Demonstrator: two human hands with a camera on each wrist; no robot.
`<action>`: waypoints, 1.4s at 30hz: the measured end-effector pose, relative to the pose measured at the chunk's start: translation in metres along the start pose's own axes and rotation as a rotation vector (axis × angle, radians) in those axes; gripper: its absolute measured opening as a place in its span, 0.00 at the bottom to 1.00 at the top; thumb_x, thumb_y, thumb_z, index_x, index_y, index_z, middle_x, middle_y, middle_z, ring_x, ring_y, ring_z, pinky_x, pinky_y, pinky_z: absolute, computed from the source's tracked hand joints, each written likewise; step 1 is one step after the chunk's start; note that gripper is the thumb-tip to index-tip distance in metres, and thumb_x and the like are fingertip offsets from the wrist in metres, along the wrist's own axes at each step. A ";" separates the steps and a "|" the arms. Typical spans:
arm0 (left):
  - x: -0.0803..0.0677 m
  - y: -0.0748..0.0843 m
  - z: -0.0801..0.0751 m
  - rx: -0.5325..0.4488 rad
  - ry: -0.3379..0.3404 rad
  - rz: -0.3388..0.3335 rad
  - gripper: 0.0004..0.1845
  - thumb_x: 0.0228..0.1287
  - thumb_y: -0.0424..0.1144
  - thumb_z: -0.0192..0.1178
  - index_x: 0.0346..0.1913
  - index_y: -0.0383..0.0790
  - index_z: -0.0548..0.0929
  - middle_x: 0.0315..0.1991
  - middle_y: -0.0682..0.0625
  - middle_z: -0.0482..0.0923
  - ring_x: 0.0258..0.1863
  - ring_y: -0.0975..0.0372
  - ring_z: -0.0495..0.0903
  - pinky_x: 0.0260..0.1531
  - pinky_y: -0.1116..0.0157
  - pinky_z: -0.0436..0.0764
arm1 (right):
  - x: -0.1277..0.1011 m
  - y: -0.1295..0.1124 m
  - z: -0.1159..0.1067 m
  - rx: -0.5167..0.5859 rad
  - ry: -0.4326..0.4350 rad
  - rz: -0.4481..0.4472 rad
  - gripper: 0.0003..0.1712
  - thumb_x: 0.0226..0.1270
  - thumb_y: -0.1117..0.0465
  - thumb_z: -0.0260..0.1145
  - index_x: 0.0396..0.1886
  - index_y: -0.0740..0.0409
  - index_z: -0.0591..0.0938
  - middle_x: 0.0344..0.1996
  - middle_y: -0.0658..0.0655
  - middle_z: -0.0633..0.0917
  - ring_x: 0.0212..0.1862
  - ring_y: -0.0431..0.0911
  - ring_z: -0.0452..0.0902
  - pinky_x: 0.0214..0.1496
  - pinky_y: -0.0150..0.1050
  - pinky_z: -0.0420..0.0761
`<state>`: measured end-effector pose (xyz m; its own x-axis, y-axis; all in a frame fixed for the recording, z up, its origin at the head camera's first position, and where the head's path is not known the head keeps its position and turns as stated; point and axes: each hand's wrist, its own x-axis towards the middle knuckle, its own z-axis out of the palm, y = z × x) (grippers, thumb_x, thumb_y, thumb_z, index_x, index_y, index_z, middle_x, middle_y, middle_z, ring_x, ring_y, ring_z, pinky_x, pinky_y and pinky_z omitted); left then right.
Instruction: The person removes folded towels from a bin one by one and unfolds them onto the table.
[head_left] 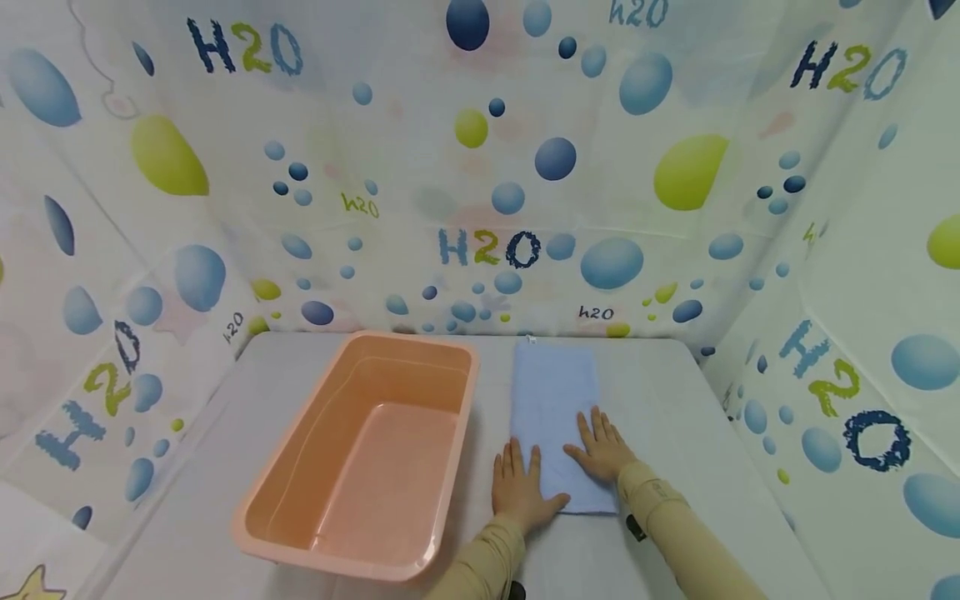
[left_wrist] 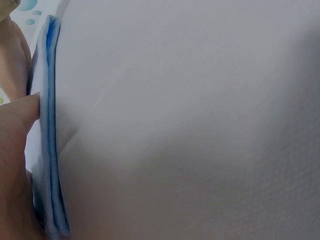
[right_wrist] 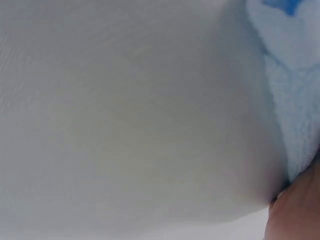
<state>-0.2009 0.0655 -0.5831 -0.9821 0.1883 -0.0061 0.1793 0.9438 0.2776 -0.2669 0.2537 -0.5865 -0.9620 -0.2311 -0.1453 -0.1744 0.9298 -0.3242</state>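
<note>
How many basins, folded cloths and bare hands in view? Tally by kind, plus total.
Basins: 1, the peach basin
Folded cloths: 1, the light blue cloth
Bare hands: 2, the left hand and right hand
Total: 4

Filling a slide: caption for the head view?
Left hand and right hand touch a folded blue towel beside a peach basin.

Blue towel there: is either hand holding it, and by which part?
Nothing appears held: the left hand and right hand only touch the towel, fingers straight.
</note>
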 end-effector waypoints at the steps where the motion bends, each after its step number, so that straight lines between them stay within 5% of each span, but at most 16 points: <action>1: 0.000 -0.002 -0.001 -0.012 0.005 0.008 0.48 0.49 0.73 0.52 0.69 0.48 0.63 0.72 0.36 0.52 0.72 0.47 0.53 0.70 0.48 0.53 | -0.001 -0.004 -0.002 -0.017 -0.003 0.008 0.45 0.70 0.39 0.45 0.72 0.66 0.48 0.71 0.74 0.41 0.73 0.68 0.35 0.73 0.60 0.42; 6: -0.003 -0.018 0.000 -0.114 0.040 0.047 0.43 0.53 0.68 0.54 0.69 0.50 0.63 0.72 0.37 0.53 0.72 0.46 0.54 0.68 0.45 0.51 | -0.005 -0.031 -0.009 -0.151 0.078 0.004 0.37 0.71 0.47 0.50 0.66 0.74 0.61 0.65 0.80 0.58 0.68 0.71 0.52 0.69 0.61 0.55; 10: -0.006 -0.025 0.008 -0.151 0.079 0.054 0.47 0.55 0.68 0.52 0.71 0.42 0.58 0.72 0.36 0.52 0.72 0.47 0.52 0.69 0.47 0.51 | 0.002 -0.055 -0.008 -0.235 0.158 -0.067 0.26 0.66 0.56 0.57 0.57 0.71 0.72 0.49 0.71 0.75 0.52 0.63 0.70 0.53 0.56 0.73; 15: -0.010 -0.035 0.009 -0.215 0.097 0.061 0.52 0.55 0.67 0.53 0.70 0.28 0.54 0.71 0.34 0.53 0.72 0.45 0.52 0.69 0.49 0.53 | 0.021 -0.089 0.000 -0.050 0.061 -0.191 0.24 0.66 0.59 0.57 0.61 0.62 0.72 0.43 0.65 0.75 0.45 0.57 0.75 0.46 0.53 0.78; 19: -0.012 -0.046 0.010 -0.188 0.120 0.100 0.49 0.57 0.67 0.51 0.68 0.28 0.60 0.71 0.37 0.57 0.71 0.45 0.54 0.68 0.50 0.55 | 0.034 -0.108 0.008 -0.028 0.003 -0.249 0.24 0.69 0.53 0.55 0.63 0.56 0.72 0.44 0.65 0.77 0.43 0.57 0.77 0.45 0.52 0.78; 28: -0.013 -0.055 0.010 -0.033 0.207 0.161 0.49 0.55 0.71 0.48 0.67 0.32 0.63 0.69 0.40 0.61 0.70 0.47 0.59 0.66 0.51 0.58 | 0.057 -0.124 0.002 0.082 0.083 -0.091 0.14 0.69 0.51 0.55 0.39 0.58 0.75 0.30 0.60 0.82 0.33 0.53 0.79 0.37 0.48 0.78; 36: -0.012 -0.058 0.008 -0.049 -0.006 0.139 0.57 0.49 0.76 0.49 0.71 0.35 0.54 0.74 0.42 0.50 0.74 0.49 0.48 0.70 0.51 0.50 | 0.075 -0.129 0.005 0.005 0.030 0.065 0.25 0.62 0.61 0.57 0.59 0.64 0.66 0.34 0.70 0.84 0.35 0.61 0.82 0.37 0.52 0.80; 39: -0.012 -0.058 0.007 -0.065 -0.007 0.137 0.57 0.49 0.75 0.49 0.72 0.36 0.54 0.74 0.42 0.49 0.74 0.49 0.47 0.71 0.51 0.50 | 0.080 -0.128 0.005 0.005 0.001 0.074 0.28 0.62 0.63 0.56 0.62 0.63 0.64 0.35 0.69 0.84 0.34 0.59 0.82 0.36 0.50 0.80; 42: -0.013 -0.060 0.007 -0.079 0.042 0.148 0.59 0.46 0.76 0.51 0.71 0.35 0.54 0.74 0.41 0.50 0.74 0.49 0.48 0.70 0.52 0.49 | 0.085 -0.125 0.004 0.020 0.008 0.015 0.20 0.65 0.64 0.53 0.57 0.61 0.68 0.32 0.68 0.84 0.29 0.56 0.80 0.30 0.46 0.79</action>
<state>-0.1989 0.0085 -0.6067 -0.9473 0.3102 0.0801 0.3183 0.8821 0.3473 -0.3259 0.1167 -0.5625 -0.9662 -0.2146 -0.1432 -0.1555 0.9273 -0.3405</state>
